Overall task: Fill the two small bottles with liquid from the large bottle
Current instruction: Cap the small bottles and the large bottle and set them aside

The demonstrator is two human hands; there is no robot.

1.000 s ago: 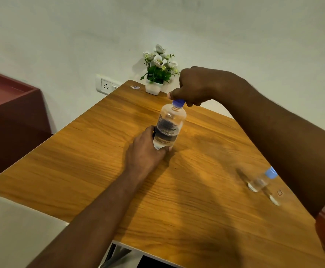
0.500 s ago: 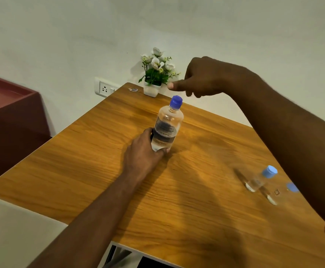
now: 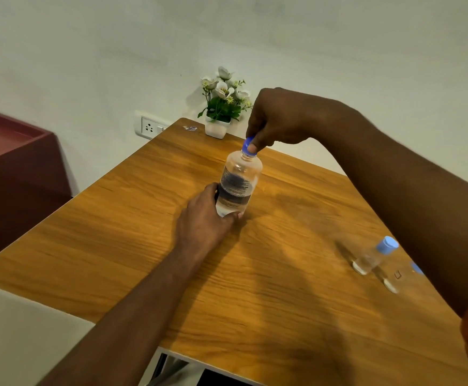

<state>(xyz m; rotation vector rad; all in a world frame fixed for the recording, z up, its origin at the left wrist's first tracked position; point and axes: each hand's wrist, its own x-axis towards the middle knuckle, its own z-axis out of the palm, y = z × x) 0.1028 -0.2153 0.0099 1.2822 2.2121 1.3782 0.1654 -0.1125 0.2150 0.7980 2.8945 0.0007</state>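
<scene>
Now, left hand (image 3: 202,224) round bottle (image 3: 239,182) base, right hand (image 3: 280,118) pinching cap (image 3: 248,147)

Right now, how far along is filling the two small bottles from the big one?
Nothing looks poured yet. In hand: the left hand grips the base of the large clear plastic bottle while the right hand pinches its blue screw cap. Left: the two small clear blue-capped bottles on the wooden table need opening and filling.
</scene>
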